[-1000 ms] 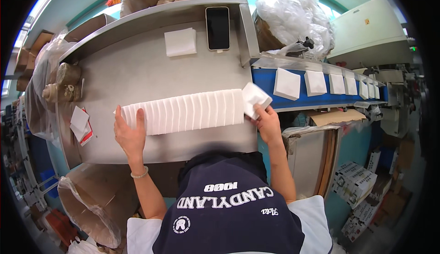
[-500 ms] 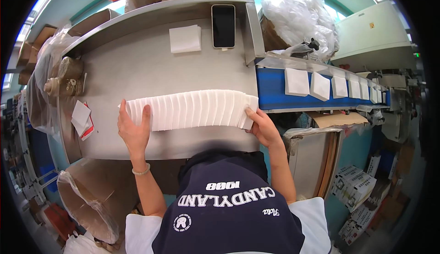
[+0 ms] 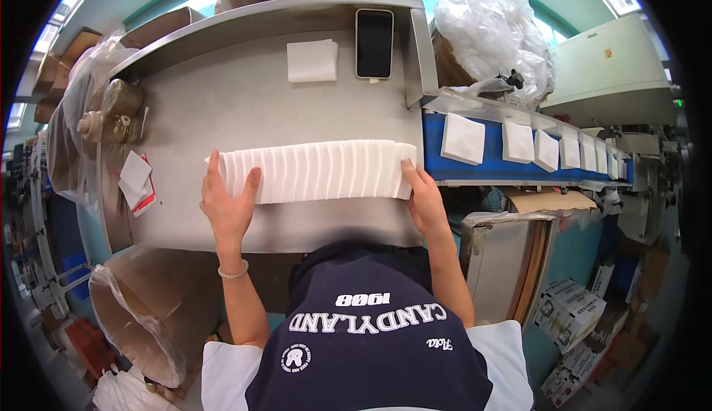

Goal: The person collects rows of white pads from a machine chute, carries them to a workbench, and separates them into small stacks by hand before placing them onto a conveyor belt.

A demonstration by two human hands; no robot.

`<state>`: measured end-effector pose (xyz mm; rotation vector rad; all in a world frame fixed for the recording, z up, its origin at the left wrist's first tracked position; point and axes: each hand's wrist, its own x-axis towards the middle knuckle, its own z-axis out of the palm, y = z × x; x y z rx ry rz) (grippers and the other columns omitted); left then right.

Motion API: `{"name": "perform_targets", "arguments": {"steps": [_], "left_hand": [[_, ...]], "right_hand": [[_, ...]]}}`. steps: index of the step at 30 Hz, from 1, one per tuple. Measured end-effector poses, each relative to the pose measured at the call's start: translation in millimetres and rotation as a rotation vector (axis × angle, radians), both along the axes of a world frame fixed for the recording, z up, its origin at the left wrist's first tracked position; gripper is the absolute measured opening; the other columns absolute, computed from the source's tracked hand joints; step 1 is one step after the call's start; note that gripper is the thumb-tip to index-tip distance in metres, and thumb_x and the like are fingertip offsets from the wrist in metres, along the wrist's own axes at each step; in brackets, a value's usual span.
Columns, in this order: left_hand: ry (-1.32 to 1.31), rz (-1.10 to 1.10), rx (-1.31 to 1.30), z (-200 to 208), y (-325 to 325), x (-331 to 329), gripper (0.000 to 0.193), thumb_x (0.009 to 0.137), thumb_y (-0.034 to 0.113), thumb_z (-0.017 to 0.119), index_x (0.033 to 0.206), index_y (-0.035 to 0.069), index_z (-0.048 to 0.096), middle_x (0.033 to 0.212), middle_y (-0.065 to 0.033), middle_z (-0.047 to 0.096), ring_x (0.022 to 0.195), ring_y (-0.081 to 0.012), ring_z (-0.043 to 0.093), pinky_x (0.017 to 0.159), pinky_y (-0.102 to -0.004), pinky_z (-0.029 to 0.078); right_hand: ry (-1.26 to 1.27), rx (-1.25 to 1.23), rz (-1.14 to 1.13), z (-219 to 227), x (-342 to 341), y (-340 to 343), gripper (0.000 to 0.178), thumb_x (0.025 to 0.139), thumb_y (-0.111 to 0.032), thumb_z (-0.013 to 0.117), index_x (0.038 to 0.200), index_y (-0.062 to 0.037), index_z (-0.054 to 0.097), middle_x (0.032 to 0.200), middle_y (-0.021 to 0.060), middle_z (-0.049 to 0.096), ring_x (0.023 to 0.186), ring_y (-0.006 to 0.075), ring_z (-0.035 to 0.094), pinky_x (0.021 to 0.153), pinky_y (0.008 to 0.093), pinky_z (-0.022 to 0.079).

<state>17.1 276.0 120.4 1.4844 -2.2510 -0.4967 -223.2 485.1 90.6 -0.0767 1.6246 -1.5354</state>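
Observation:
A long row of folded white paper napkins (image 3: 311, 171), in overlapping stacks, lies across the metal table (image 3: 222, 99) in front of me. My left hand (image 3: 228, 203) grips its left end, thumb on the near side and fingers around the far left corner. At the other end my right hand (image 3: 424, 196) presses its thumb on the last stack, its other fingers mostly hidden along the right side. Farther back on the table is a separate small stack of white napkins (image 3: 311, 61).
A blue conveyor belt (image 3: 495, 151) at the right carries several white napkin stacks (image 3: 463, 139). A phone (image 3: 374, 44) lies near the table's back wall. Brown tape rolls (image 3: 122, 103) and a red-edged packet (image 3: 142, 202) sit at the left. A large carton (image 3: 141, 300) stands below.
The right end of the row has come into line, so the row looks straighter. My right thumb has shifted on the end stack. The conveyor's stacks have moved toward the table.

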Motion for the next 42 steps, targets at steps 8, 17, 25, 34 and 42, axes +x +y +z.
{"name": "perform_targets", "arguments": {"steps": [8,17,25,34,42], "left_hand": [[0.043,-0.028,0.015,-1,1,-4,0.082,0.081,0.049,0.072,0.140,0.003,0.041,0.122,-0.0224,0.057,0.115,-0.0391,0.054,0.096,-0.0489,0.042],[0.561,0.220,0.550,-16,-37,16,0.053,0.099,0.036,0.055,0.136,-0.001,0.046,0.120,-0.0122,0.061,0.109,-0.0184,0.056,0.096,-0.0307,0.042],[0.318,0.007,0.502,-3,-13,1,0.068,0.093,0.044,0.061,0.140,0.000,0.040,0.123,-0.0148,0.059,0.112,-0.0222,0.056,0.098,-0.0330,0.042],[0.133,-0.001,0.230,6,-7,-16,0.080,0.088,0.046,0.066,0.142,-0.005,0.035,0.133,-0.0228,0.051,0.122,-0.0319,0.051,0.102,-0.0392,0.040],[0.010,-0.149,0.017,-7,2,-30,0.090,0.084,0.049,0.070,0.144,-0.005,0.031,0.124,-0.0270,0.052,0.115,-0.0410,0.052,0.097,-0.0459,0.043]], "right_hand": [[-0.101,-0.045,-0.313,-8,-22,22,0.034,0.098,-0.026,0.055,0.118,0.0018,0.055,0.106,0.0091,0.065,0.090,0.0182,0.065,0.077,0.0283,0.053],[0.316,0.098,0.087,0,-2,-11,0.049,0.094,-0.043,0.061,0.115,0.0013,0.059,0.095,0.0055,0.063,0.082,0.0117,0.056,0.072,0.0285,0.045],[-0.261,0.028,0.205,-4,-22,30,0.043,0.093,-0.039,0.062,0.117,-0.0035,0.060,0.095,0.0026,0.063,0.075,0.0087,0.055,0.062,0.0217,0.043],[-0.224,0.031,0.058,-14,-30,31,0.033,0.093,-0.030,0.064,0.112,-0.0026,0.061,0.098,0.0052,0.064,0.075,0.0112,0.058,0.063,0.0220,0.045],[0.153,0.072,-0.014,-7,-18,3,0.047,0.095,-0.040,0.062,0.116,0.0013,0.057,0.100,0.0092,0.064,0.094,0.0152,0.060,0.079,0.0271,0.048]]}}
